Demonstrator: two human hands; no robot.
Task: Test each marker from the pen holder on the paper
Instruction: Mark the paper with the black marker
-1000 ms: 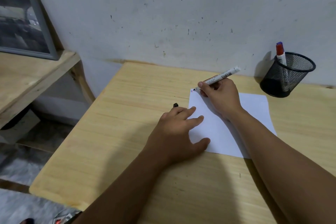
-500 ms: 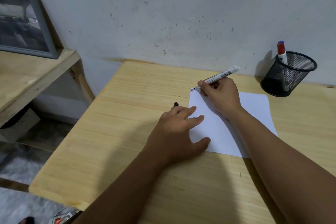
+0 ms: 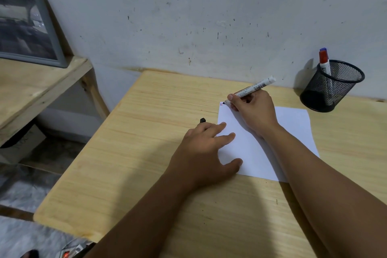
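Observation:
A white sheet of paper lies on the wooden table. My right hand grips a white marker, its tip touching the paper's far left corner beside short red and blue marks. My left hand rests flat on the paper's left edge, fingers spread. A small black cap pokes out past its fingertips; whether the hand holds it is hidden. A black mesh pen holder stands at the back right with a red-capped marker upright in it.
The table backs onto a grey scuffed wall. To the left stands a lower wooden shelf with a grey framed picture leaning on the wall. A gap down to the floor separates shelf and table.
Almost nothing differs: both hands stay where they were, with the marker tip at the same paper corner. The view has shifted very slightly.

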